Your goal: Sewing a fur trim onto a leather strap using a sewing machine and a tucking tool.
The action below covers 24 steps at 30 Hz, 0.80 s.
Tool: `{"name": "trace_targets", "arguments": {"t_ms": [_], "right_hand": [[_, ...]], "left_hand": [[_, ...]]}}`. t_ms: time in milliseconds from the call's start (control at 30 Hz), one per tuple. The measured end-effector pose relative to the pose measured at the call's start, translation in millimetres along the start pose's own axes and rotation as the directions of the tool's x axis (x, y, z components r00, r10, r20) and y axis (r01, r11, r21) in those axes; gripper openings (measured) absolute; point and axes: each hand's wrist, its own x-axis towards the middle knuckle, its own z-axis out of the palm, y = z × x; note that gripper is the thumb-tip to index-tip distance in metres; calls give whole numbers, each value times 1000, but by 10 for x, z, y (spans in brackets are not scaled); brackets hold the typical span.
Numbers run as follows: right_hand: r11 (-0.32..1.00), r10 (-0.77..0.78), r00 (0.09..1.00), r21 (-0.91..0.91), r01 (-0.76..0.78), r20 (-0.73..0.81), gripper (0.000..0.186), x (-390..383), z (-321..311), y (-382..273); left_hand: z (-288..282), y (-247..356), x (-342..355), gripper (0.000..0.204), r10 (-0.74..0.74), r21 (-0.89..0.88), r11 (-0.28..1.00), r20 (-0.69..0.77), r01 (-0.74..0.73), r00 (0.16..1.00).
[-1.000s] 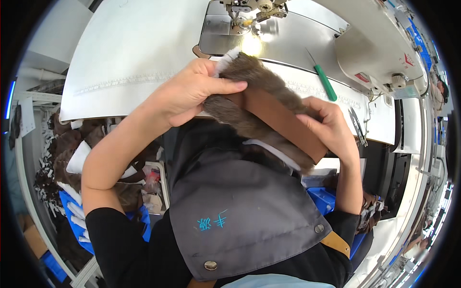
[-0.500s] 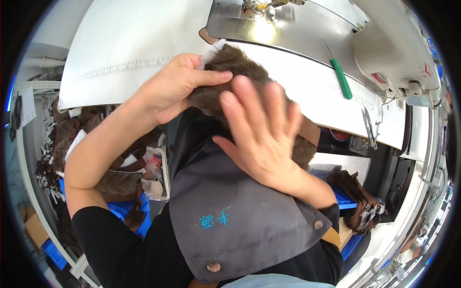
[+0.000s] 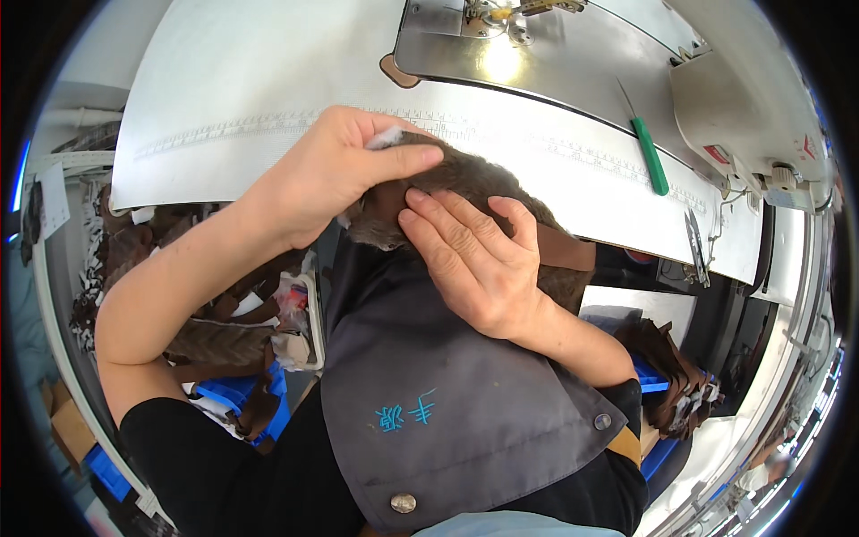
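At the far left, brown scraps (image 3: pixel 125 251) lie in a loose heap beside the table. Below, a blue bin (image 3: pixel 228 390) contains brown pieces (image 3: pixel 259 404), some hanging over its rim. Next to it is a pale tray (image 3: pixel 315 313), holding something red in clear plastic, too small to tell.

The left hand (image 3: pixel 371 166) pinches the upper left end of the fur piece (image 3: pixel 488 179), with the thumb on top. This grip probably keeps the end steady. The fur piece is held over the apron (image 3: pixel 403 358), at the front edge of the table (image 3: pixel 233 72), perhaps so that it stays near to the body and easy to see.

The right hand (image 3: pixel 474 251) lies across the fur piece, palm down, most fingers close together and the little finger bent apart; its thumb I cannot see. It seems to press the brown strip (image 3: pixel 565 249) flat along the fur.

Further right, brown pieces (image 3: pixel 662 353) stand packed by another blue bin (image 3: pixel 650 374); whether all are inside, I cannot tell. Above, the awl (image 3: pixel 650 159) and then the tweezers (image 3: pixel 695 246) rest near the sewing machine (image 3: pixel 743 98), probably for easy reach.
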Motion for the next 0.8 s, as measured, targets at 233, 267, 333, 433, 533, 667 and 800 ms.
{"name": "trace_targets", "arguments": {"t_ms": [233,267,333,433,533,667,800], "right_hand": [[999,9,997,50,-5,-83,24,237,-105,265],[991,84,996,103,-81,-26,22,348,-169,283],[871,284,955,395,-294,86,21,331,-141,286],[705,399,891,549,-449,216,19,321,-124,295],[735,412,889,504,-453,198,19,304,-121,290],[787,420,889,416,-456,182,18,282,-126,248],[818,404,899,372,-439,172,18,246,-119,235]], "left_hand": [[23,-64,19,21,195,109,974,39,-198,980],[11,-45,13,21,166,145,974,63,-174,984],[-16,-162,72,25,294,216,929,72,-302,953],[-19,-258,133,33,471,260,840,88,-476,878],[1,-245,133,35,489,225,840,80,-494,869],[7,-219,94,31,406,304,863,57,-404,912],[97,-306,70,29,380,11,924,-111,-381,918]]}}
